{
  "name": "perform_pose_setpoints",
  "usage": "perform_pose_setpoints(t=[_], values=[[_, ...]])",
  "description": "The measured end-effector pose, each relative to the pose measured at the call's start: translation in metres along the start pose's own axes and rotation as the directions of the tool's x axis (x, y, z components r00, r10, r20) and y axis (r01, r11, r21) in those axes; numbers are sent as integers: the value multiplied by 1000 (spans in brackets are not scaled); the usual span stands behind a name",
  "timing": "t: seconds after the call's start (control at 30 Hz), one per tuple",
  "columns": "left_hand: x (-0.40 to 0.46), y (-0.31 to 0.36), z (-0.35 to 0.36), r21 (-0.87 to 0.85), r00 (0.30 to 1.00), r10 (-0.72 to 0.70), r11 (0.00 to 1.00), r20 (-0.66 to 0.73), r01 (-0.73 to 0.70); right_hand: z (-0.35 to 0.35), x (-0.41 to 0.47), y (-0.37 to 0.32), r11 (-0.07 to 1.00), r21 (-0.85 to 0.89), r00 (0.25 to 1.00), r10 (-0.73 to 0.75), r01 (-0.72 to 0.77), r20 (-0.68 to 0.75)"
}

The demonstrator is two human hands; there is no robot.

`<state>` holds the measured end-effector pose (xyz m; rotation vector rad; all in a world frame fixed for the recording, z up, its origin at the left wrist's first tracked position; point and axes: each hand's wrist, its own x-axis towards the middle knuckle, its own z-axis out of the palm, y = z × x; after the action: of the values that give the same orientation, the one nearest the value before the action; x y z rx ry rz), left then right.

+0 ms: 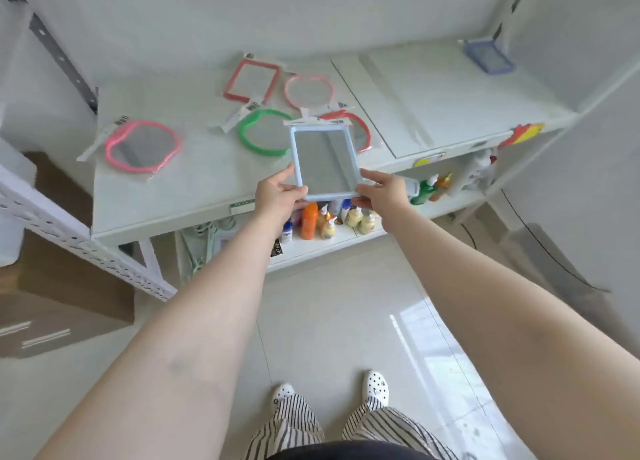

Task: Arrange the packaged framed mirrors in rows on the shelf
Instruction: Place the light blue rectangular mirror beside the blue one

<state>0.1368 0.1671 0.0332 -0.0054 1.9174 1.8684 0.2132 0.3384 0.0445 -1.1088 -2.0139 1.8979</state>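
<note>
White laminate shelf (pixel 214 182), top tier of a pale metal rack, against a white wall; glossy light floor tiles (pixel 332 321) below. Blue rectangular mirror (pixel 325 161), still in clear packaging, held above the shelf's front edge: left hand (pixel 277 196) pinching the near left corner, right hand (pixel 381 191) pinching the near right corner. Flat on the shelf behind: pink round mirror (pixel 142 146) well to the left, green round mirror (pixel 264 132) and red round mirror (pixel 349 127) partly covered by the blue one, red rectangular mirror (pixel 251 80) and pale pink round mirror (pixel 309 91) further back. Another blue-framed mirror (pixel 488 56) far right, blurred. Bottles (pixel 325 222) on the lower tier, half hidden. Cardboard boxes (pixel 62 286) cut off at left.
</note>
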Motion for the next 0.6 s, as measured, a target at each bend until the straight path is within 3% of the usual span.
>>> perform_pose_setpoints(t=[0.23,0.6], values=[[-25,-7,129,55,985,-23,998,169,14,-133,-1,33,994,98,989,62,-50,-131],[-49,-28,368,15,943,-32,999,330,28,-373,28,61,1000,11,960,22,-19,-281]])
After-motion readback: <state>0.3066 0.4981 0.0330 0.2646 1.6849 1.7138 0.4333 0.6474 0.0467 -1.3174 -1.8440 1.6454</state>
